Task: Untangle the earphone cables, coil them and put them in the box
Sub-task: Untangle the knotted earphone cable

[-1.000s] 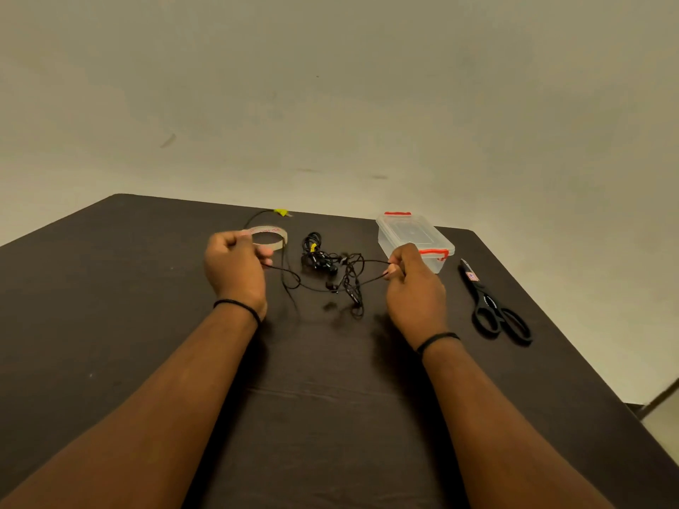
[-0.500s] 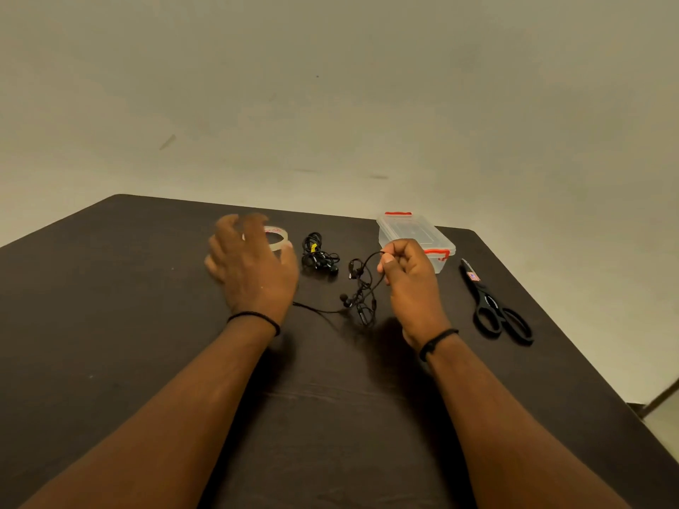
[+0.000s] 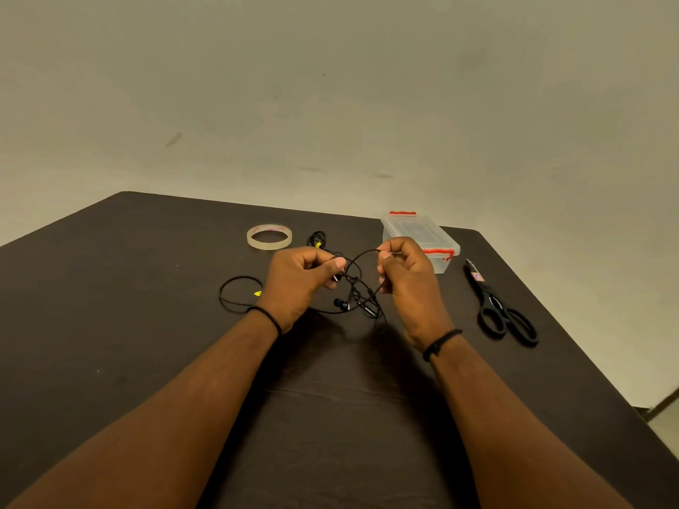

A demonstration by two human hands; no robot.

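Tangled earphone cable crosswise btwn both hands.

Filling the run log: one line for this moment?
stage: untangling | left hand: pinching earphone cable | right hand: pinching cable | box: lid on

Bare dark surface spreads wide to the left and near side. Farther back the tape roll, a coiled cable and the lidded box crowd the way; scissors block the right.
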